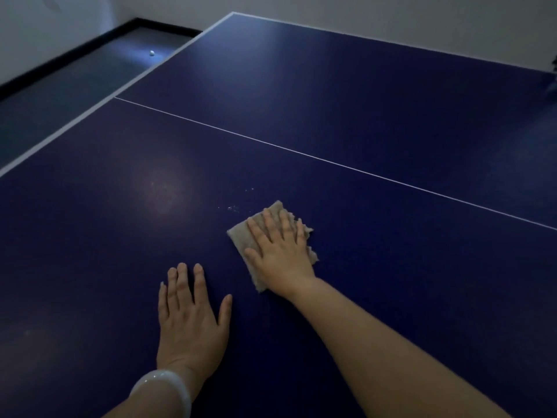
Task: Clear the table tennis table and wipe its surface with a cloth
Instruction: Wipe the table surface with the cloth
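R hand (278, 254) flat on cloth (241, 236), L hand (190, 321) flat on table (331, 101).

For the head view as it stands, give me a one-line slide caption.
Right hand presses a cloth flat on the blue table; left hand rests flat beside it.

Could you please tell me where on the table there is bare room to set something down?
Bare: the table beyond the white line, and the near-left stretch beside the left hand. Crowded: the near middle, where the right hand presses the cloth, crumbs just beyond.
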